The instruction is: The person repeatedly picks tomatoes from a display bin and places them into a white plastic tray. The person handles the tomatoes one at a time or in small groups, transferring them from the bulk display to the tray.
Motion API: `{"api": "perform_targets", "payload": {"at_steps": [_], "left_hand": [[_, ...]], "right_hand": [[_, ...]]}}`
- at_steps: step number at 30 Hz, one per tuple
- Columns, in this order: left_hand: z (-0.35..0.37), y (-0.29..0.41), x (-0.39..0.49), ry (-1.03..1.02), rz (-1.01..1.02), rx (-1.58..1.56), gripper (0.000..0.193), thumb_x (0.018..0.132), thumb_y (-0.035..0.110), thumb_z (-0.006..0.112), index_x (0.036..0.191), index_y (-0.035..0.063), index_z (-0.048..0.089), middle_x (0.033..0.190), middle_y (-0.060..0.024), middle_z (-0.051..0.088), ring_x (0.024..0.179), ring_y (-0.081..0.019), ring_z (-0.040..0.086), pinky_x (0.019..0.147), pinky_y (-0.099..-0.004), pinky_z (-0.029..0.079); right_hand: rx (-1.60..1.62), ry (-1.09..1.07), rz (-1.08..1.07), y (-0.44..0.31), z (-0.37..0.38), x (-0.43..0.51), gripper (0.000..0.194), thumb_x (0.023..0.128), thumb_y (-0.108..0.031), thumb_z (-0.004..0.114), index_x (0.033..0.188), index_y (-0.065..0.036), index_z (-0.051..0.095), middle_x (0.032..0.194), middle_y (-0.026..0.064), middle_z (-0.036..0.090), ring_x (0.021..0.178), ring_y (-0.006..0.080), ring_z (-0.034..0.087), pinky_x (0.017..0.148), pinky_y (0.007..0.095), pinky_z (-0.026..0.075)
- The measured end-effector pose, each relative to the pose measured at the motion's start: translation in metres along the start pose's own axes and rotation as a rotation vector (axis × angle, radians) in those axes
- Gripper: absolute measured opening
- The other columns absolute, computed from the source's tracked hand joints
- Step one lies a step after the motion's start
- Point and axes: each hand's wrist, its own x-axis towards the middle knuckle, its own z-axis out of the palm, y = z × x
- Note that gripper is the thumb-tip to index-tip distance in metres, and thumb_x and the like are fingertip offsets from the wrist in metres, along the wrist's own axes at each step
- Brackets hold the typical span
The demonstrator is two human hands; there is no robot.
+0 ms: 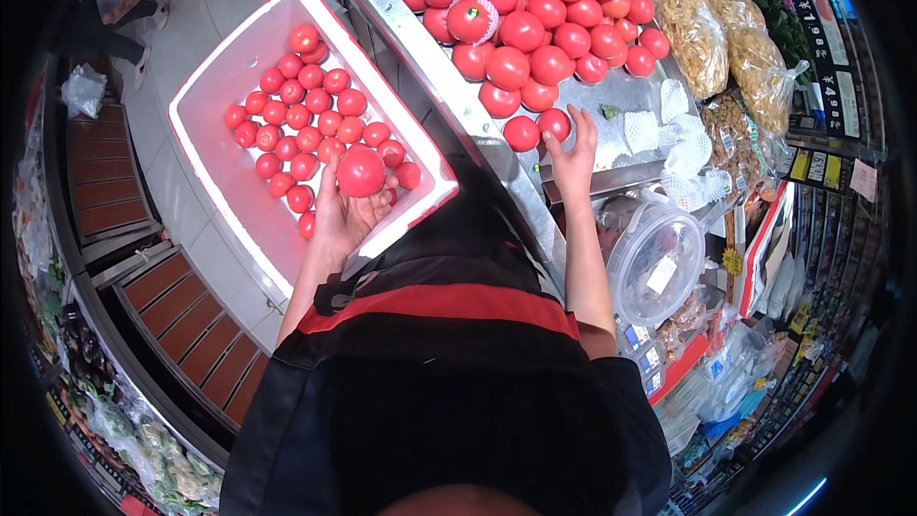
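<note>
Over a white foam box [204, 168] with red outer sides, my left hand [351, 211] holds a large tomato [361, 171]. Many smaller tomatoes [298, 116] lie in the box below it. To the right, my right hand [575, 154] has its fingers against a tomato [555, 125] at the front of a metal display counter [609, 136]. Whether the fingers grip it or only touch it is hard to tell. Beside that one sits another tomato [521, 134]. A big heap of tomatoes [548, 29] covers the far part of the counter, a few in white foam net sleeves.
Loose foam nets [673, 136] lie right of my right hand. A lidded clear plastic tub [658, 261] stands near my right forearm. Filled plastic bags [691, 36] line the counter's right side. At upper left, a person [107, 21] is in the tiled aisle.
</note>
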Motion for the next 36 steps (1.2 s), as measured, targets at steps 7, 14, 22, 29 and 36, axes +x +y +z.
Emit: {"api": "perform_targets", "payload": {"at_steps": [7, 14, 22, 29, 36], "left_hand": [[-0.028, 0.009, -0.007, 0.001, 0.077, -0.037, 0.064, 0.095, 0.062, 0.046, 0.112, 0.0016, 0.058, 0.095, -0.0203, 0.067, 0.072, -0.0242, 0.059, 0.065, -0.0341, 0.048], [-0.089, 0.045, -0.051, 0.004, 0.422, -0.275, 0.057, 0.095, 0.050, 0.051, 0.124, 0.0002, 0.053, 0.109, -0.0238, 0.064, 0.084, -0.0289, 0.065, 0.074, -0.0350, 0.055], [-0.136, 0.036, -0.109, 0.057, 0.633, -0.456, 0.050, 0.096, 0.041, 0.050, 0.115, -0.0049, 0.054, 0.104, -0.0210, 0.061, 0.090, -0.0312, 0.062, 0.075, -0.0371, 0.058], [-0.159, -0.017, -0.149, 0.156, 0.756, -0.584, 0.031, 0.093, 0.029, 0.050, 0.099, -0.0002, 0.059, 0.098, -0.0194, 0.059, 0.091, -0.0319, 0.061, 0.074, -0.0391, 0.058], [-0.159, -0.050, -0.165, 0.225, 0.749, -0.564, 0.031, 0.093, 0.031, 0.050, 0.096, 0.0008, 0.058, 0.096, -0.0180, 0.060, 0.090, -0.0317, 0.061, 0.078, -0.0422, 0.057]], "right_hand": [[-0.133, -0.244, -0.181, -0.002, 0.007, -0.009, 0.047, 0.075, -0.026, 0.077, 0.119, -0.015, 0.064, 0.141, 0.0149, 0.045, 0.134, 0.0418, 0.031, 0.113, 0.0505, 0.024], [-0.119, -0.250, -0.140, -0.043, 0.006, -0.002, 0.034, 0.086, -0.016, 0.069, 0.119, -0.009, 0.064, 0.147, 0.0214, 0.035, 0.134, 0.0395, 0.034, 0.111, 0.0472, 0.029], [0.216, -1.059, -0.451, -0.172, 0.129, -0.019, 0.030, 0.085, -0.006, 0.064, 0.115, -0.001, 0.061, 0.115, 0.0174, 0.060, 0.105, 0.0347, 0.061, 0.088, 0.0392, 0.050], [-0.055, -1.434, -0.561, -0.184, 0.284, -0.102, 0.050, 0.084, -0.019, 0.069, 0.129, -0.005, 0.052, 0.119, 0.0214, 0.055, 0.107, 0.0382, 0.060, 0.091, 0.0446, 0.050], [-0.125, -1.476, -0.432, -0.174, 0.338, -0.150, 0.070, 0.077, -0.024, 0.077, 0.136, -0.004, 0.042, 0.116, 0.0188, 0.058, 0.108, 0.0361, 0.058, 0.088, 0.0441, 0.051]]}}
